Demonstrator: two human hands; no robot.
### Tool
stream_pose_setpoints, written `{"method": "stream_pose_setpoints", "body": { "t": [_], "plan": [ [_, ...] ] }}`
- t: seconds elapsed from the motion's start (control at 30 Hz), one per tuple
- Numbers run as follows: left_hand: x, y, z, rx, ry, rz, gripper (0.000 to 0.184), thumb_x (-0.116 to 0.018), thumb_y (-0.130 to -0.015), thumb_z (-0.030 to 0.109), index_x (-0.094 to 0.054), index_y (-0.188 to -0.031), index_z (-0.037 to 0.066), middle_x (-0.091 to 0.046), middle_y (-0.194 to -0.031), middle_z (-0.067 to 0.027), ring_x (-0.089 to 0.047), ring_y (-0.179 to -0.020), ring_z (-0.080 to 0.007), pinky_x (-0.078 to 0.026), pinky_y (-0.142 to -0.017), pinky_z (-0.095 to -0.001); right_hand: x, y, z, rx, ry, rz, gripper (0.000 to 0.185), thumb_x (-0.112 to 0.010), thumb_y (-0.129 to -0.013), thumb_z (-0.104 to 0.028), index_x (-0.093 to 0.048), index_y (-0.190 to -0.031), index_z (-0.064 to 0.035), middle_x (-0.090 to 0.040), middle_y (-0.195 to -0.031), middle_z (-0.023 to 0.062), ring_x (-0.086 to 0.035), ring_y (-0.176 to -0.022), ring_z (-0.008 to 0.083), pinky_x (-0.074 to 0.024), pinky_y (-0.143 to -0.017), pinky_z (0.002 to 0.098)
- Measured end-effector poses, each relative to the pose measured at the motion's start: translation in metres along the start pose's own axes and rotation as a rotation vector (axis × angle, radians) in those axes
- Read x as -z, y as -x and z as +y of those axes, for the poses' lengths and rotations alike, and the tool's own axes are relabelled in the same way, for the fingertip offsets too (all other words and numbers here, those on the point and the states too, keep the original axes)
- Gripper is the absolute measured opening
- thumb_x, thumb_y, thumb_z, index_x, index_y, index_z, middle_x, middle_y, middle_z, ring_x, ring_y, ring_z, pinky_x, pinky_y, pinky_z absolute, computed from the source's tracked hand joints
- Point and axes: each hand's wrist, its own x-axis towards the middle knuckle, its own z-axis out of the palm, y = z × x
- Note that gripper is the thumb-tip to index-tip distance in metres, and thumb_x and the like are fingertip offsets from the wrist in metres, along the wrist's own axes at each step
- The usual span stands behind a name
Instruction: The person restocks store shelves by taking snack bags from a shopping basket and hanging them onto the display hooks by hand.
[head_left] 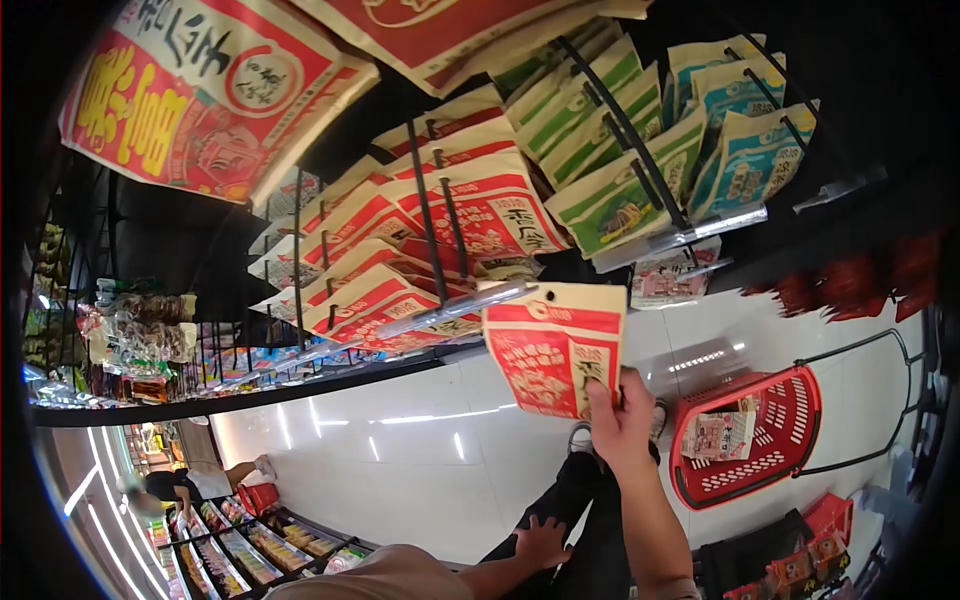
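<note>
My right hand [624, 424] is closed on the lower right corner of a bag of sunflower seeds [545, 350], a red and tan packet with a hang hole near its top. It is held in front of the hooks, its printed face towards me. Matching red bags [480, 215] hang on the rack just behind and to the left. My left hand [541, 543] rests on my dark-trousered leg, fingers spread, holding nothing. On the floor to the right stands a red shopping basket [812, 425] with a pale printed packet [718, 436] inside.
Green bags [625, 205] and blue bags [745, 165] hang on black hooks with clear label holders. Large packets [215, 95] jut out at upper left. Another person [205, 484] is by the low shelves [245, 560] at lower left.
</note>
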Motion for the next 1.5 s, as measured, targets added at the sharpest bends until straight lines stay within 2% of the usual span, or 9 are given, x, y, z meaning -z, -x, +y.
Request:
{"method": "stream_pose_setpoints", "body": {
  "t": [0.3, 0.83, 0.97, 1.1, 1.2, 1.3, 1.37, 1.43, 1.5],
  "plan": [
    [-0.018, -0.001, -0.003, -0.008, 0.008, 0.052, 0.063, -0.057, -0.08, 0.055, -0.054, -0.127, 0.014, -0.049, -0.133, -0.01, -0.037, -0.128, -0.0468, -0.041, -0.081, -0.0745, -0.027, -0.031, -0.03, 0.226, -0.167, -0.156, 0.017, -0.064, -0.091, -0.011, -0.058, -0.1, 0.0018, -0.066, -0.086, 0.0088, -0.057, -0.068, 0.0083, -0.0464, -0.063, 0.0225],
    [-0.005, -0.001, 0.006, -0.023, 0.016, 0.122, 0.062, -0.057, -0.08, 0.055, -0.056, -0.126, 0.013, -0.051, -0.129, -0.0107, -0.04, -0.125, -0.0467, -0.041, -0.08, -0.0745, -0.049, -0.045, -0.05, 0.017, -0.128, -0.048, 0.016, -0.063, -0.092, -0.014, -0.058, -0.096, 0.0005, -0.066, -0.075, 0.0096, -0.057, -0.065, 0.0079, -0.048, -0.061, 0.025],
    [-0.01, -0.001, 0.006, -0.024, -0.035, 0.122, 0.062, -0.057, -0.08, 0.055, -0.056, -0.126, 0.013, -0.051, -0.129, -0.0113, -0.042, -0.124, -0.0458, -0.042, -0.078, -0.0739, -0.062, -0.068, -0.052, 0.05, -0.038, 0.013, 0.016, -0.063, -0.092, -0.016, -0.057, -0.094, -0.0011, -0.064, -0.077, 0.011, -0.06, -0.068, 0.0119, -0.0486, -0.064, 0.0278],
    [-0.008, -0.009, 0.008, -0.025, -0.038, 0.154, 0.063, -0.058, -0.08, 0.054, -0.055, -0.127, 0.012, -0.049, -0.131, -0.0117, -0.039, -0.126, -0.0447, -0.044, -0.077, -0.0725, -0.062, -0.07, -0.013, 0.171, -0.047, 0.315, 0.042, -0.075, -0.082, -0.02, -0.052, -0.111, 0.0002, -0.063, -0.102, 0.0145, -0.061, -0.091, 0.0256, -0.0484, -0.083, 0.0333],
    [-0.005, -0.009, 0.011, 0.004, -0.06, 0.096, 0.063, -0.059, -0.08, 0.053, -0.055, -0.127, 0.012, -0.048, -0.133, -0.0109, -0.037, -0.128, -0.0436, -0.044, -0.081, -0.0694, -0.028, -0.023, 0.082, 0.213, 0.093, 0.462, 0.032, -0.068, -0.085, -0.011, -0.053, -0.111, 0.0005, -0.06, -0.111, 0.0167, -0.057, -0.104, 0.0291, -0.044, -0.092, 0.0378],
    [0.0, -0.014, 0.016, 0.036, -0.037, 0.054, 0.062, -0.06, -0.08, 0.051, -0.055, -0.127, 0.012, -0.047, -0.134, -0.0099, -0.036, -0.13, -0.0426, -0.043, -0.088, -0.0655, 0.059, 0.06, 0.165, 0.028, 0.51, 0.511, 0.024, -0.065, -0.085, -0.007, -0.055, -0.106, 0.0009, -0.059, -0.102, 0.0175, -0.057, -0.098, 0.0325, -0.0448, -0.089, 0.0375],
    [0.0, -0.016, 0.021, 0.045, -0.031, 0.048, 0.06, -0.06, -0.08, 0.049, -0.055, -0.127, 0.011, -0.047, -0.134, -0.0094, -0.035, -0.132, -0.0425, -0.042, -0.09, -0.0653, 0.128, 0.113, 0.205, -0.125, 0.722, 0.604, 0.023, -0.061, -0.087, -0.012, -0.055, -0.103, 0.0031, -0.056, -0.096, 0.021, -0.053, -0.095, 0.0375, -0.042, -0.084, 0.0452],
    [0.004, -0.015, 0.024, 0.038, -0.052, 0.036, 0.058, -0.06, -0.08, 0.047, -0.056, -0.125, 0.011, -0.047, -0.134, -0.009, -0.035, -0.132, -0.0428, -0.042, -0.089, -0.0665, 0.187, 0.155, 0.23, -0.152, 1.08, 0.649, 0.026, -0.059, -0.087, -0.013, -0.053, -0.106, 0.0033, -0.056, -0.104, 0.0246, -0.05, -0.099, 0.0442, -0.0387, -0.087, 0.0501],
    [0.001, -0.018, 0.023, 0.022, -0.077, 0.046, 0.057, -0.06, -0.08, 0.047, -0.057, -0.124, 0.011, -0.047, -0.134, -0.0089, -0.035, -0.132, -0.043, -0.042, -0.089, -0.0668, 0.242, 0.198, 0.274, -0.414, 1.041, 0.657, 0.039, -0.063, -0.083, -0.013, -0.049, -0.114, 0.0043, -0.055, -0.111, 0.0247, -0.051, -0.102, 0.0429, -0.0382, -0.094, 0.0505]
  ]
}}
